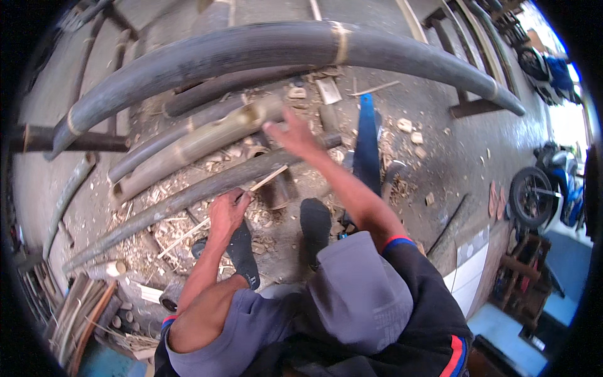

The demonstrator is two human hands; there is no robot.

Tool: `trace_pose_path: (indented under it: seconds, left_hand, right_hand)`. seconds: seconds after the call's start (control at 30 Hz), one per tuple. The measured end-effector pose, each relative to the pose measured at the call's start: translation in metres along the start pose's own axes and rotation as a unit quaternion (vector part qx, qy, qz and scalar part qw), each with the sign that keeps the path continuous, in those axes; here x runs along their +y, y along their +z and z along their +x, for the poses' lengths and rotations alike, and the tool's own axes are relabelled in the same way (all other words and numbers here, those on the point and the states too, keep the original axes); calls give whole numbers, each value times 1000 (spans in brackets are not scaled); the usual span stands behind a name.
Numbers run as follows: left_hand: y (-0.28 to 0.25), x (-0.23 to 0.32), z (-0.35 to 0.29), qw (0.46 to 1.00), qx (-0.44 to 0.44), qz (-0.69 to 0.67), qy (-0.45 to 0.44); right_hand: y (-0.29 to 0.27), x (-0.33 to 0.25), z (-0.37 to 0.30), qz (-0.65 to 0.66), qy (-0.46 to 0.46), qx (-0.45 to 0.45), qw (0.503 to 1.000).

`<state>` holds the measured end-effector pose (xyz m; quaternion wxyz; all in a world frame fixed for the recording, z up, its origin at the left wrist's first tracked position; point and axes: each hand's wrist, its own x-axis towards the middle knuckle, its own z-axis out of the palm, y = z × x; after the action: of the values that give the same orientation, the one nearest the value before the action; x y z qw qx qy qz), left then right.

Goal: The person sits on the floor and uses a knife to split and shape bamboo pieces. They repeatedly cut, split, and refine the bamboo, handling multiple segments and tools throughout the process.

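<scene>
My left hand [227, 215] is closed around a thin pale bamboo strip [269, 178], which slants up to the right. My right hand [295, 135] is slightly blurred, its thumb and fingers apart, beside the right end of a pale bamboo pole [179, 154]. I cannot tell whether it touches the pole. An opening is cut in the pole's upper side near that end. Below it, a long grey-brown bamboo pole [182, 196] slants across the floor. A short bamboo piece [274, 193] lies between my hands and my feet.
A thick dark bamboo pole [264, 49] spans the far side, raised on supports. Right of my right forearm is a saw with a blue blade [366, 141]. Shavings [173, 235] and offcuts litter the floor. Split bamboo [72, 314] is piled lower left; a motorcycle [546, 191] stands right.
</scene>
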<state>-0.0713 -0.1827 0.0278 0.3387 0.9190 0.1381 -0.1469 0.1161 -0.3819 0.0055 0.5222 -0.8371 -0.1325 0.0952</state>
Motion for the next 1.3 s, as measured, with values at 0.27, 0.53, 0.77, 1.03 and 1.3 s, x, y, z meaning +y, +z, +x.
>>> trace_pose_path:
  seconds: [0.27,0.53,0.77,1.03,1.3]
  left_hand:
    - [6,-20,10,999,40,11,-8]
    - [-3,10,19,999,19,20,-16]
    - [-33,16,39,998,53,-26,3]
    - [-65,10,61,992,111,-59,-3]
    - [-61,-36,87,991,88,-94,-39]
  right_hand:
    - [-39,21,-120,-204,31,94,974]
    - [-101,82,-293,-400,111,36,909]
    - [-88,87,-327,-444,68,-36,893]
    - [-117,82,-304,-172,140,161,962]
    - [-109,-9,-295,108,38,144,983]
